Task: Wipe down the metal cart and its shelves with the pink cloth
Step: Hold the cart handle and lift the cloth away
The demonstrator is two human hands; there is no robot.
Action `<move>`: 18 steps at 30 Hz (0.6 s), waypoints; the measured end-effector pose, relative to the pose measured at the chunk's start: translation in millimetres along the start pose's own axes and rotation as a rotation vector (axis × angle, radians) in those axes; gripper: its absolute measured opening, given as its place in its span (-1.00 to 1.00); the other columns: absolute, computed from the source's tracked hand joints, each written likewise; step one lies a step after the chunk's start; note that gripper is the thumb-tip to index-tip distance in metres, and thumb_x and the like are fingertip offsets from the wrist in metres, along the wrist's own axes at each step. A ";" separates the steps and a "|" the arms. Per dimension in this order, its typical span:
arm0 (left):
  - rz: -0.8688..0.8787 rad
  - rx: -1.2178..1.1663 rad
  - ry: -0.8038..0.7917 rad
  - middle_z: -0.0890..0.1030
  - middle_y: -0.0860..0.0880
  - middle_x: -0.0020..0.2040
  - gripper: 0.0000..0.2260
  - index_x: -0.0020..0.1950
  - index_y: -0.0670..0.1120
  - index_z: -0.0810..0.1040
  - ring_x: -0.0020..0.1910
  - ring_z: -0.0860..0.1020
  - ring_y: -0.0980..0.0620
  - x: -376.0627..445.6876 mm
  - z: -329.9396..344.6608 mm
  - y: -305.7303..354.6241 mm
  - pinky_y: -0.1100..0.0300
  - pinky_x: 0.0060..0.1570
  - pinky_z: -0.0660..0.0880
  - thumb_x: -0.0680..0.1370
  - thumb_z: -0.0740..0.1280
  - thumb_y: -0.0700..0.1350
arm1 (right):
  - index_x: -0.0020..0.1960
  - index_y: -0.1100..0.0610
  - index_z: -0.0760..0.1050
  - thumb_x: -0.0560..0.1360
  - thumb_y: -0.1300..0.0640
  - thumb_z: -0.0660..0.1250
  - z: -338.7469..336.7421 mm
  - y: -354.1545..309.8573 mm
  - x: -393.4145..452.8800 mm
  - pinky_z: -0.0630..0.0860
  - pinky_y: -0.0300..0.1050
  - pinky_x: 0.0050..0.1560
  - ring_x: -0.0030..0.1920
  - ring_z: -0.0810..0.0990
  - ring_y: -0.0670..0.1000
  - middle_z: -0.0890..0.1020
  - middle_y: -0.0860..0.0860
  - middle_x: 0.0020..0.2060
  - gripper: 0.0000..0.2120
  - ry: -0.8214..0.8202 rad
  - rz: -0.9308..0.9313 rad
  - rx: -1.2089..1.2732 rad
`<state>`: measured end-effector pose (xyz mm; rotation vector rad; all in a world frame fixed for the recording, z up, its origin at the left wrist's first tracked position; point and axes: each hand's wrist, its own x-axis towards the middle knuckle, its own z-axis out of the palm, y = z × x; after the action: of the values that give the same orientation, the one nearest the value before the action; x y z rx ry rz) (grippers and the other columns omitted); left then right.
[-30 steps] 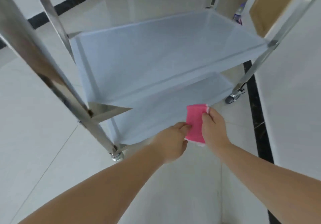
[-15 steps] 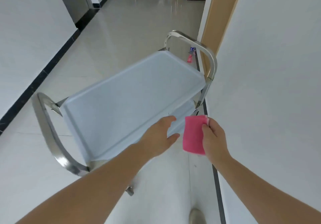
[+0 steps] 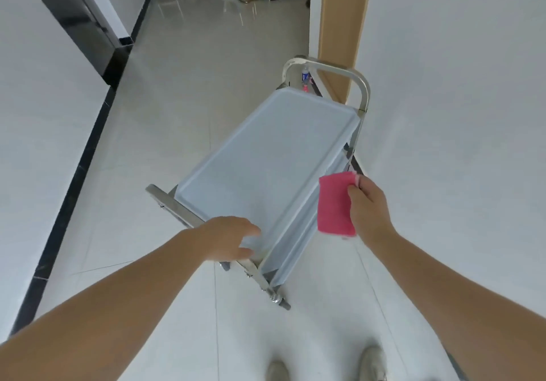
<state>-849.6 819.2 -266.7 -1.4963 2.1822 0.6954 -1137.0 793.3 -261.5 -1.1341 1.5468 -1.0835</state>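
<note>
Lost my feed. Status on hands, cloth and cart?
Left hand open at near handle. Right hand holds cloth off cart. Top shelf bare, nothing blocking.

Cart [image 3: 266, 156] ahead; left hand [image 3: 227, 240] at near handle; cloth [image 3: 335, 204] right.

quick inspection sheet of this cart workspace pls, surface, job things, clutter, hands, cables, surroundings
surface: top shelf of the metal cart bare, pale blue film on it
job's things: pink cloth folded, held off the cart's right side
clutter: small bottle on the floor past the far handle
grippers: left hand over the near handle, fingers relaxed; right hand pinches the cloth
cables: nothing seen
surroundings: glossy tiled corridor, white walls, wooden door frame on the right
</note>
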 end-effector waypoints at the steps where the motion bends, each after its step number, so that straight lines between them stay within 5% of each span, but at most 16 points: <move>1: -0.004 0.033 -0.027 0.37 0.20 0.30 -0.56 0.35 0.21 0.29 0.11 0.56 0.10 -3.9 5.7 -5.9 0.17 0.17 0.37 0.47 0.23 0.19 | -0.15 0.10 0.47 0.54 0.24 0.08 4.2 0.4 -11.5 0.35 -0.17 -0.31 -0.38 0.40 -0.14 0.43 -0.13 -0.38 -0.79 0.001 0.001 0.008; 4: -0.002 0.176 -0.049 0.46 0.14 0.20 -0.57 0.32 0.13 0.37 0.16 0.47 0.11 -3.2 18.8 -12.7 0.17 0.11 0.40 0.45 0.30 0.06 | -0.09 0.11 0.49 0.55 0.23 0.08 9.5 6.6 -41.1 0.40 -0.15 -0.28 -0.40 0.41 -0.19 0.46 -0.12 -0.33 -0.78 0.022 0.011 0.032; 7: -0.021 0.278 -0.004 0.52 0.04 -0.01 -0.90 -0.06 -0.02 0.44 0.09 0.51 -0.02 4.3 25.5 -7.3 0.07 0.03 0.48 0.47 0.21 -0.18 | -0.09 0.08 0.51 0.55 0.24 0.08 6.9 15.0 -62.6 0.38 -0.13 -0.23 -0.34 0.42 -0.15 0.48 -0.12 -0.31 -0.76 0.038 0.018 0.054; 11: 0.033 0.420 0.097 0.45 0.07 0.13 -0.76 0.12 0.00 0.45 0.06 0.51 -0.03 6.6 32.1 -16.3 0.10 0.03 0.45 0.46 0.26 -0.10 | -0.18 -0.03 0.52 0.53 0.26 0.07 -5.7 30.3 -89.8 0.36 -0.28 -0.32 -0.41 0.40 -0.24 0.47 -0.24 -0.41 -0.68 0.064 0.022 0.070; 14: -0.068 0.466 0.138 0.52 0.05 -0.02 -0.89 -0.11 0.00 0.38 -0.07 0.50 -0.03 3.0 35.1 -34.0 0.11 -0.03 0.46 0.46 0.25 -0.19 | -0.30 -0.13 0.51 0.52 0.31 0.07 -15.8 37.8 -109.1 0.32 -0.47 -0.44 -0.43 0.41 -0.27 0.47 -0.29 -0.45 -0.56 0.127 0.011 0.113; 18: -0.017 0.450 0.169 0.46 0.07 -0.19 -0.83 -0.22 0.01 0.31 -0.19 0.44 0.02 6.5 40.0 -41.3 0.16 -0.19 0.41 0.47 0.18 -0.25 | -0.20 0.00 0.53 0.52 0.31 0.07 -17.9 37.9 -131.8 0.35 -0.46 -0.43 -0.42 0.43 -0.25 0.50 -0.25 -0.42 -0.65 0.185 0.022 0.129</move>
<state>-811.2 826.0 -309.5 -1.3680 2.2490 0.0578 -1138.8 931.1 -272.8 -0.9485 1.6015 -1.2836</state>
